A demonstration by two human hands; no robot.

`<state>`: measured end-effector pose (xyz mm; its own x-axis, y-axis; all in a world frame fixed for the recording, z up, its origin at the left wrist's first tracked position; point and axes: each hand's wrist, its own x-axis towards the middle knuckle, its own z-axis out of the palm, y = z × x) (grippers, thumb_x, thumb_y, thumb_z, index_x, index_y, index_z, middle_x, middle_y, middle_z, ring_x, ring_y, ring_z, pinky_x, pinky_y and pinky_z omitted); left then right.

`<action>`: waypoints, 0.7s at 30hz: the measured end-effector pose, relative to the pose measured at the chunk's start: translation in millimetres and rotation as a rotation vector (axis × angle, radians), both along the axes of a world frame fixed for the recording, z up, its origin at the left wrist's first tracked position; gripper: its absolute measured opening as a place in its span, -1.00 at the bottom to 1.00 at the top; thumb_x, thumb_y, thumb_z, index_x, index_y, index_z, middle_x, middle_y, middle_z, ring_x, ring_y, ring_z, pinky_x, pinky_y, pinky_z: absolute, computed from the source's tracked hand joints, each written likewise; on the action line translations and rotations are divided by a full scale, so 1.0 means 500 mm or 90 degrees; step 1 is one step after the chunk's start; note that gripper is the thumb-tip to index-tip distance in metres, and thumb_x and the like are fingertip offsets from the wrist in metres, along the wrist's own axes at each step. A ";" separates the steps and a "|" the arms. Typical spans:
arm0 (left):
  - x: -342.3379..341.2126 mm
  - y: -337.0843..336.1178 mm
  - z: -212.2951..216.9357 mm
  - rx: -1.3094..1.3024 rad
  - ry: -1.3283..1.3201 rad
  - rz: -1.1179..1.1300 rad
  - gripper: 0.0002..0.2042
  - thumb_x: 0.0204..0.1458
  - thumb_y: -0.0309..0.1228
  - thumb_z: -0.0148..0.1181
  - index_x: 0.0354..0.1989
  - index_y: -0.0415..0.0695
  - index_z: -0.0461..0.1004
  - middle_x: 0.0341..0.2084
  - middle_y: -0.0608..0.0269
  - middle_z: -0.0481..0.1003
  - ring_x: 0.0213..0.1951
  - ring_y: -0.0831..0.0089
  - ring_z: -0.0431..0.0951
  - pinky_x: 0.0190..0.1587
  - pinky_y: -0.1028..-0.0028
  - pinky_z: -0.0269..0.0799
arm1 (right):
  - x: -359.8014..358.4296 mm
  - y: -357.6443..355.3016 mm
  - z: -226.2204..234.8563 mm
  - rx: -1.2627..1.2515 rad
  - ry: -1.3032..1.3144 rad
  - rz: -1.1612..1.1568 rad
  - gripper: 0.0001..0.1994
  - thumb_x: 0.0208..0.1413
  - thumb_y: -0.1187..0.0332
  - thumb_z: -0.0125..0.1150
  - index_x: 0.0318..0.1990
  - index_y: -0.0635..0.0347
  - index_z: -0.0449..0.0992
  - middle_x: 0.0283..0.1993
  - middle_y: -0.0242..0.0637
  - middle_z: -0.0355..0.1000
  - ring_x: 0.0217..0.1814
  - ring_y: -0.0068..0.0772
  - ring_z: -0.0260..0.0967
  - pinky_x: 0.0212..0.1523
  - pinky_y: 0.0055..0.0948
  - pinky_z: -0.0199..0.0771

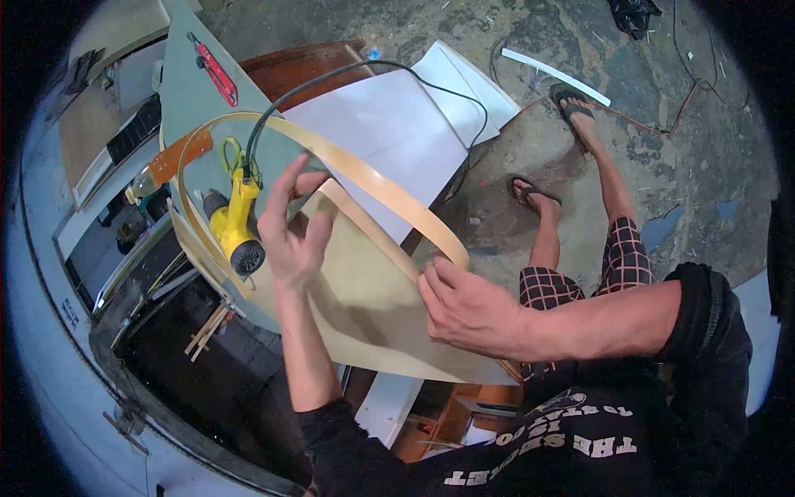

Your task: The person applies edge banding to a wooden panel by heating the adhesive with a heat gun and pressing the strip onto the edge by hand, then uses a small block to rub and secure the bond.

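My right hand (468, 306) is closed in a pinch on a long tan edging strip (364, 172), at the edge of a pale yellowish panel (373, 306). From there the strip bends back, loops over the work surface and curves down on the left. A tan band (368, 225) runs along the panel's upper edge up to its corner. Close to that corner, my left hand (294, 228) is raised with fingers apart, holding nothing. Left of it lies a yellow corded power tool (238, 217) with a black vented end. Green-handled scissors (232, 157) lie beside the tool.
A red utility knife (217, 76) lies on the grey-green board (189, 62). Near the tool is a bottle of orange liquid (170, 166). A black cord (364, 63) arches over white sheets (373, 124). A white strip (555, 76) lies on the concrete floor near my sandalled feet.
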<state>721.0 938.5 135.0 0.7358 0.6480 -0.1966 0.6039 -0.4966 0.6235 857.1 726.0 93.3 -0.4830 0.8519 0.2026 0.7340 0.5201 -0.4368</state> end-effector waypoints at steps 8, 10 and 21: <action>0.071 -0.072 -0.023 0.076 0.113 0.302 -0.42 -0.02 -0.46 0.27 0.18 -0.35 0.22 -0.16 0.04 0.47 -0.10 0.29 0.49 0.01 0.35 0.37 | -0.025 -0.008 0.011 -0.035 -0.019 -0.043 -0.77 -0.12 0.32 0.07 -0.47 0.26 0.62 -0.48 -0.25 0.38 -0.34 -0.31 0.27 -0.17 -0.37 0.15; 0.074 -0.088 -0.026 0.162 0.146 0.237 -0.39 -0.04 -0.45 0.28 0.19 -0.36 0.18 -0.06 -0.04 0.41 -0.01 0.19 0.44 0.08 0.27 0.31 | -0.023 -0.007 0.013 -0.040 -0.002 -0.051 -0.77 -0.11 0.33 0.07 -0.46 0.27 0.63 -0.48 -0.25 0.38 -0.33 -0.31 0.27 -0.16 -0.37 0.16; 0.047 -0.200 -0.011 0.185 0.275 0.221 0.01 -0.09 -0.30 0.37 0.38 -0.41 -0.26 0.36 -0.34 -0.16 0.42 -0.09 -0.17 0.41 0.12 -0.23 | -0.032 -0.013 0.009 -0.026 0.007 -0.080 -0.75 -0.16 0.32 0.05 -0.51 0.33 0.59 -0.46 -0.14 0.35 -0.29 -0.17 0.30 0.03 -0.27 0.23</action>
<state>744.7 838.5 129.3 0.3661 0.9069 -0.2086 0.9278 -0.3386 0.1565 841.1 719.6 97.7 -0.3707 0.9129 0.1711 0.7872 0.4066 -0.4636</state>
